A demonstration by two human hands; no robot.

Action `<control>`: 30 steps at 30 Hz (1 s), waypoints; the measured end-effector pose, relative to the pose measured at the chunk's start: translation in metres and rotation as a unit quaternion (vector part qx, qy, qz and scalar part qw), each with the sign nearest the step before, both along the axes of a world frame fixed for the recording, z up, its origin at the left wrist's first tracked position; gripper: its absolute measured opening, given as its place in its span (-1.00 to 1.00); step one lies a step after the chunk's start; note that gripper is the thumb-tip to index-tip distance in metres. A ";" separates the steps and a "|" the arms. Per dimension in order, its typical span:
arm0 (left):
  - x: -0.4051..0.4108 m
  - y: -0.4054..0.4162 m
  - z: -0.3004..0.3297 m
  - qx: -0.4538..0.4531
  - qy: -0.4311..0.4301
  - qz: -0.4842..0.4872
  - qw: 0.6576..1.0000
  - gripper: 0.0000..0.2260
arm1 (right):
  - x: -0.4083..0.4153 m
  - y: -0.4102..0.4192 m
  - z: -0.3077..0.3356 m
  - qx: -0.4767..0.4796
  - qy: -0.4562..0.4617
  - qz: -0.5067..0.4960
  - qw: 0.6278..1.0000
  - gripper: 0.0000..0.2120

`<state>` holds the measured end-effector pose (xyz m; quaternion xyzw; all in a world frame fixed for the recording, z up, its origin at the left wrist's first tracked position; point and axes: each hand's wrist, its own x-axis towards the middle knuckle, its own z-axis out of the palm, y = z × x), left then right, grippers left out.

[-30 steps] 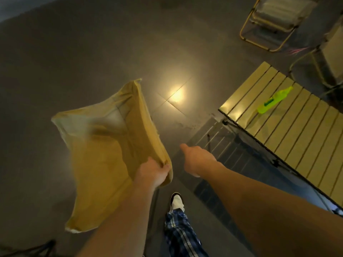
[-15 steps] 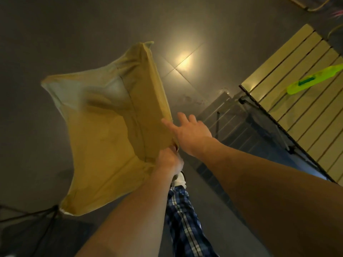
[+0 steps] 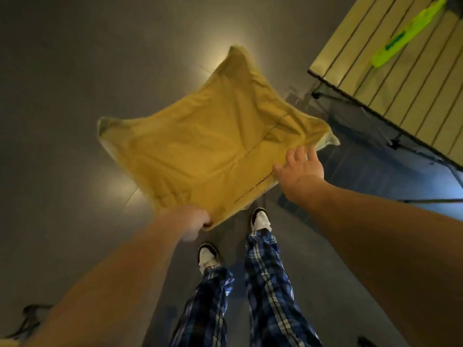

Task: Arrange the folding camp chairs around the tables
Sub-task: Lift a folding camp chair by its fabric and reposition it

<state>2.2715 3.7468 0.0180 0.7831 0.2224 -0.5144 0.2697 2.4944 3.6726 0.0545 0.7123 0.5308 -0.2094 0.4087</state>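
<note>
Left hand [image 3: 193, 220] grips yellow seat fabric [image 3: 208, 151] (blurred, probably pinching).

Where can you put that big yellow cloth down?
Bare floor lies left of the yellow cloth that the left hand grips. The slatted table has room beside the green toy. By the feet it is crowded.

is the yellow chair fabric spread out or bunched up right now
Spread out. The yellow fabric hangs nearly flat with four corners showing; the left hand grips its near corner, and the right hand is open at its edge.
</note>
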 end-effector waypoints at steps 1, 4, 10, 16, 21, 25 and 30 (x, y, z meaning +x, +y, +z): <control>0.000 0.004 -0.001 0.011 -0.004 -0.012 1.000 -0.66 | -0.001 -0.015 -0.001 -0.014 0.002 -0.030 0.999 -0.38; 0.010 0.000 -0.003 0.063 -0.047 -0.040 0.996 -0.73 | -0.002 -0.063 -0.005 -0.044 0.016 -0.129 0.991 -0.45; 0.052 -0.062 -0.004 0.185 -0.095 -0.070 0.976 -0.72 | 0.020 -0.160 -0.012 -0.078 0.021 -0.238 0.968 -0.67; 0.103 -0.133 -0.006 0.194 -0.095 -0.167 0.962 -0.78 | 0.059 -0.278 -0.034 -0.165 -0.007 -0.335 0.928 -0.54; 0.150 -0.204 -0.006 0.190 -0.100 -0.212 0.953 -0.77 | 0.099 -0.382 -0.059 -0.158 0.054 -0.413 0.895 -0.68; 0.211 -0.285 -0.009 0.185 -0.114 -0.240 0.946 -0.76 | 0.134 -0.497 -0.060 -0.104 0.026 -0.521 0.847 -0.64; 0.277 -0.382 -0.017 0.187 -0.142 -0.283 0.930 -0.80 | 0.164 -0.609 -0.048 -0.072 0.018 -0.536 0.841 -0.67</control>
